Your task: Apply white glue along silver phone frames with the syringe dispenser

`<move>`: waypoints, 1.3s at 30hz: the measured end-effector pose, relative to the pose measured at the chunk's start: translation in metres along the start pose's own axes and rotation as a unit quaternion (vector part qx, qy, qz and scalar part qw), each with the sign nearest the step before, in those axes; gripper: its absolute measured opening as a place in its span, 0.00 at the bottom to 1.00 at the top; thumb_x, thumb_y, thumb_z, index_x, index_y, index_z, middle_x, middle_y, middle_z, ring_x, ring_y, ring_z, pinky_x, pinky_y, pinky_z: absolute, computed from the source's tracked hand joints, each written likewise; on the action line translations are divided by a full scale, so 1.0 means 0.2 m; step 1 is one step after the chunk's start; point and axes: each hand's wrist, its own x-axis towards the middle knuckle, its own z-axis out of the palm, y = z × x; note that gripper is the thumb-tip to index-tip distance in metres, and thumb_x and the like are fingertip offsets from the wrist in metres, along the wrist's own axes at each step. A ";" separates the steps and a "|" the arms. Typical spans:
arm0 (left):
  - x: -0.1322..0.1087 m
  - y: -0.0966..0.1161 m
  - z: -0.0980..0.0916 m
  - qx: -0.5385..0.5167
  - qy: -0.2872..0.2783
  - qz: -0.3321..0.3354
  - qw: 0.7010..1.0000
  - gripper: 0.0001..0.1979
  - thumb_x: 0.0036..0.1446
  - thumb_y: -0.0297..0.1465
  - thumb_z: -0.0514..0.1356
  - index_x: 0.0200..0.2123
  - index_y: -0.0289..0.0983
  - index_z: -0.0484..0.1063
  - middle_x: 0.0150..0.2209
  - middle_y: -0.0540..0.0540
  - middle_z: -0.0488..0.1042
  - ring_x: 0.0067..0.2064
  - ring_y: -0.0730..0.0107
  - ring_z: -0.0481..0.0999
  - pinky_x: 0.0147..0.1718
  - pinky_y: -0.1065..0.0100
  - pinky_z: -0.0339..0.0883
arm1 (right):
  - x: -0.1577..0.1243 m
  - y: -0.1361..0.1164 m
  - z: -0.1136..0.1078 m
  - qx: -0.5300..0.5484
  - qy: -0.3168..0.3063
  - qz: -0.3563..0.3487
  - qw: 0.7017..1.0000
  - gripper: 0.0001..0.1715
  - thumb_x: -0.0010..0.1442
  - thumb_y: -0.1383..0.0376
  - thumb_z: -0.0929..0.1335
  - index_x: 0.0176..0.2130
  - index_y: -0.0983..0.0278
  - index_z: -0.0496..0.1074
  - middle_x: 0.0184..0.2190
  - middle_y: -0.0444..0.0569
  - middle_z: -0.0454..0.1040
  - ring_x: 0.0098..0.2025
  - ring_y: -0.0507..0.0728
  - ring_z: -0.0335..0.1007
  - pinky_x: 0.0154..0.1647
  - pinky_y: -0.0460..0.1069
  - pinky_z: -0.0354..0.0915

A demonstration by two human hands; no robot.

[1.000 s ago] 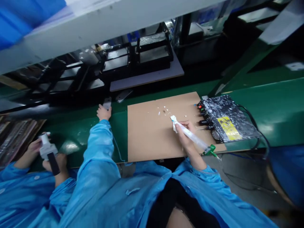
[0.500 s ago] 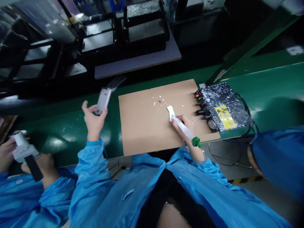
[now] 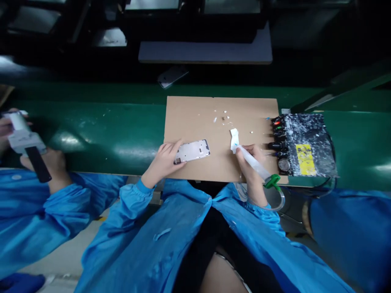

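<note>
A flat, silvery phone frame (image 3: 194, 150) is gripped at its left end by my left hand (image 3: 164, 160), over the left part of a cardboard sheet (image 3: 195, 118). My right hand (image 3: 252, 162) is closed around a translucent dispensing syringe (image 3: 253, 163) with a green cap (image 3: 271, 181) and a clear hose at its rear. The syringe tip points at a crumpled white wipe (image 3: 234, 140) on the cardboard; whether they touch I cannot tell. Small white crumbs (image 3: 225, 112) lie scattered beyond the wipe.
At the right stands a paint-spattered control box (image 3: 311, 142) with knobs and a yellow label. Another phone part (image 3: 172, 76) lies beyond the cardboard, below a raised shelf board (image 3: 204, 52). To the left, a co-worker's hands hold a grey-white handheld tool (image 3: 27, 140).
My left hand has brought the phone frame from over the green bench, right and nearer, to the cardboard. The camera view has turned. My right hand still holds the syringe by the wipe.
</note>
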 end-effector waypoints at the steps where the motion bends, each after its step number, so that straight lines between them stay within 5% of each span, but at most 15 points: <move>1: 0.00 0.01 -0.01 -0.011 -0.012 0.007 1.000 0.45 0.71 0.36 0.69 0.85 0.37 0.57 0.73 0.32 0.77 0.72 0.40 0.78 0.76 0.39 0.68 | 0.00 0.00 0.00 -0.005 0.005 -0.003 1.000 0.21 0.60 0.47 0.77 0.37 0.62 0.81 0.28 0.51 0.81 0.28 0.57 0.72 0.30 0.53 0.67; 6: 0.00 0.05 0.00 -0.039 -0.034 0.009 0.999 0.45 0.73 0.32 0.65 0.87 0.37 0.52 0.77 0.32 0.73 0.79 0.42 0.72 0.83 0.36 0.58 | -0.08 -0.03 0.00 -0.003 0.019 -0.005 1.000 0.21 0.63 0.46 0.77 0.39 0.61 0.81 0.31 0.51 0.83 0.31 0.58 0.75 0.32 0.54 0.70; 14: -0.04 0.15 0.03 -0.024 -0.018 -0.056 0.998 0.48 0.71 0.27 0.60 0.89 0.37 0.47 0.88 0.33 0.52 0.90 0.42 0.52 0.88 0.29 0.40 | -0.16 -0.10 0.05 0.023 -0.072 -0.036 0.997 0.23 0.68 0.41 0.77 0.41 0.56 0.79 0.25 0.45 0.76 0.26 0.59 0.68 0.28 0.56 0.65; 21: 0.00 0.20 0.10 -0.009 -0.005 -0.069 0.998 0.44 0.74 0.32 0.60 0.88 0.36 0.52 0.85 0.32 0.61 0.87 0.41 0.60 0.89 0.30 0.39 | -0.17 -0.14 0.07 0.048 -0.126 -0.029 0.990 0.22 0.71 0.43 0.77 0.44 0.58 0.81 0.30 0.47 0.79 0.28 0.57 0.70 0.30 0.54 0.65; 28: 0.07 0.17 0.10 -0.042 -0.021 -0.057 0.997 0.43 0.68 0.23 0.57 0.85 0.31 0.58 0.84 0.32 0.65 0.88 0.47 0.60 0.89 0.32 0.38 | -0.19 -0.14 0.11 0.084 -0.134 -0.020 0.987 0.23 0.71 0.44 0.78 0.46 0.60 0.80 0.34 0.48 0.82 0.32 0.57 0.75 0.33 0.52 0.68; 33: 0.15 0.13 0.09 -0.056 -0.013 -0.026 0.998 0.46 0.65 0.13 0.47 0.83 0.41 0.62 0.81 0.42 0.71 0.88 0.54 0.59 0.89 0.27 0.31 | -0.15 -0.16 0.12 0.111 -0.092 -0.012 0.989 0.27 0.69 0.41 0.79 0.46 0.60 0.78 0.35 0.50 0.83 0.33 0.57 0.77 0.33 0.52 0.71; 36: 0.19 0.15 0.11 -0.068 0.055 -0.040 0.995 0.38 0.71 0.16 0.47 0.79 0.40 0.69 0.81 0.42 0.71 0.85 0.53 0.65 0.88 0.34 0.45 | -0.12 -0.19 0.12 0.122 -0.079 -0.015 0.989 0.27 0.69 0.40 0.80 0.46 0.59 0.78 0.37 0.50 0.84 0.33 0.56 0.77 0.34 0.53 0.72; 39: 0.21 0.20 0.16 -0.042 0.113 -0.138 0.983 0.28 0.81 0.34 0.57 0.79 0.34 0.68 0.78 0.32 0.72 0.77 0.42 0.73 0.79 0.41 0.65 | -0.10 -0.22 0.15 0.121 -0.091 -0.014 0.988 0.28 0.69 0.39 0.79 0.45 0.58 0.77 0.36 0.49 0.83 0.33 0.56 0.76 0.34 0.53 0.73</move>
